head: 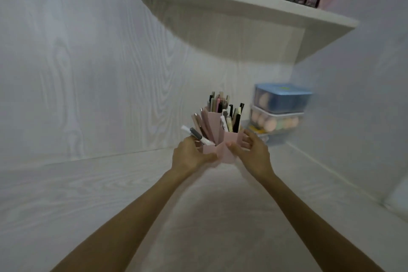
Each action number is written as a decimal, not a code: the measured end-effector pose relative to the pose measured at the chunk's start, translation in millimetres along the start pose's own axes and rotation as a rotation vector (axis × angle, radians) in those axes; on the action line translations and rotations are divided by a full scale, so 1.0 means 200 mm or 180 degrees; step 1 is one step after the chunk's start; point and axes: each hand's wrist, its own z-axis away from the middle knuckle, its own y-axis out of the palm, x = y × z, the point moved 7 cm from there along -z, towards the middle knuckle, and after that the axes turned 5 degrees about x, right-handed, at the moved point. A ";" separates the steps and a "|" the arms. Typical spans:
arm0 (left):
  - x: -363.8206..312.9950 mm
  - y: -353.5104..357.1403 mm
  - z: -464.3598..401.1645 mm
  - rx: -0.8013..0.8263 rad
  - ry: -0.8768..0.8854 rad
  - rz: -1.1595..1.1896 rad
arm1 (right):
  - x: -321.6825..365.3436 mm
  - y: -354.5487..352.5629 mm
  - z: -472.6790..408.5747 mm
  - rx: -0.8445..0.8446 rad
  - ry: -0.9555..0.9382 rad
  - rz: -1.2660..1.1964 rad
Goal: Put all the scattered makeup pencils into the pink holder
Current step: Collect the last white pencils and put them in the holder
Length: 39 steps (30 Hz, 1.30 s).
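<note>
All makeup pencils point(220, 106) in view stand in the pink holder point(221, 158) at the back of the counter point(198, 216). The left hand point(189, 154) and right hand point(254, 152) grip its sides, fingers curled round it. Task judged essentially complete.

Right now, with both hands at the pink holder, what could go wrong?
The grey and white pencils lean far out of the pink plastic holder over the left hand; tilting could spill them. The right hand is close to the stacked clear sponge boxes and might knock them.
</note>
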 end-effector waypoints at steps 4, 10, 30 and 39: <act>-0.23 0.34 -0.10 0.0336 0.0117 0.0025 | -0.17 -0.38 0.01 -0.0470 0.0124 0.0139; -0.31 0.84 -0.14 0.0904 0.0145 -0.0038 | -0.53 -0.69 0.11 -0.0707 0.0584 0.0487; -0.54 1.30 -0.51 0.0271 0.0487 -0.0792 | -0.83 -0.96 -0.22 -0.0966 0.0878 0.1612; -0.48 1.32 -0.50 0.0475 0.0118 -0.0291 | -0.83 -0.95 -0.19 -0.1103 0.0910 0.1436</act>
